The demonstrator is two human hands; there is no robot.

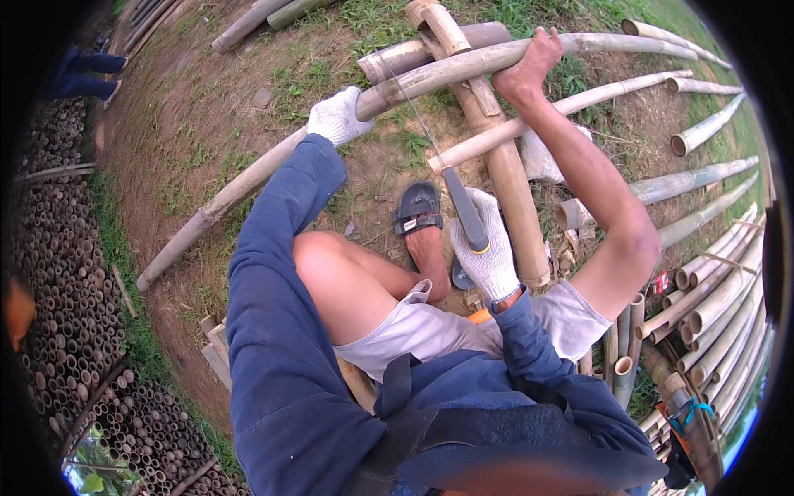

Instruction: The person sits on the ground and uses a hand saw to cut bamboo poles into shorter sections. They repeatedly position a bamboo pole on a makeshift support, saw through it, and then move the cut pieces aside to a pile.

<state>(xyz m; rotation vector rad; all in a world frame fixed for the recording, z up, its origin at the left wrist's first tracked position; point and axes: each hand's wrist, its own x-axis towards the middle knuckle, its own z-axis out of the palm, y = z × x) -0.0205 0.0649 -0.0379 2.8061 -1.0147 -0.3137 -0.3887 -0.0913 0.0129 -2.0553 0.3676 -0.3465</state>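
A long bamboo pole (223, 198) runs from the lower left to the upper right. My left hand (339, 118), in a white knit glove, is closed round it. In my gloved right hand (481, 248) is the dark grip of a hand saw (465, 208). Its thin blade reaches up and left, lying across the pole just right of my left hand. My bare right foot (529, 70) presses on the pole farther right. Beneath the pole is a bamboo support (509, 190) with a crosspiece (397, 59). A thinner bamboo pole (591, 101) also crosses the support.
Cut bamboo poles (695, 178) lie on the ground at the right, with a larger pile (732, 322) lower down. Stacked bamboo pieces (74, 281) show their round ends at the left. Another person's legs (91, 74) are at the upper left. My sandaled left foot (419, 207) rests on the dirt.
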